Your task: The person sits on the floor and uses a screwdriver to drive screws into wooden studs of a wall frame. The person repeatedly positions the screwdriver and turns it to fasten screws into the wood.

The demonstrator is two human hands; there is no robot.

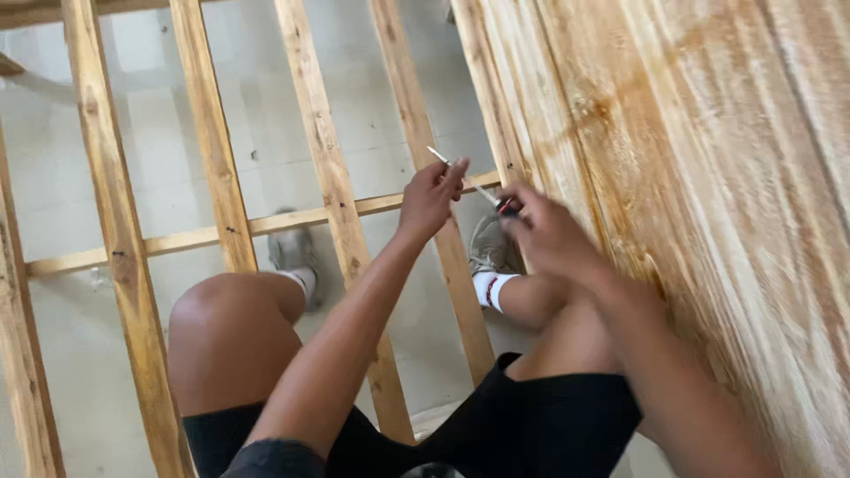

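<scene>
The right hand [544, 232] is closed around the dark handle of a screwdriver [482, 192], whose thin metal shaft runs up toward ten o'clock. The left hand [431, 196] pinches that shaft near its tip, fingers together. Both hands meet just above a wooden slat [266, 223], with a wide board [708, 177] at three o'clock.

Carpentry site, bare timber frame [332, 177], plank wall [708, 177]

Packages, labels, signs, screens: none in view. No wrapped goods, printed tags, posted notices or displays appear anywhere across the head camera's picture.
</scene>
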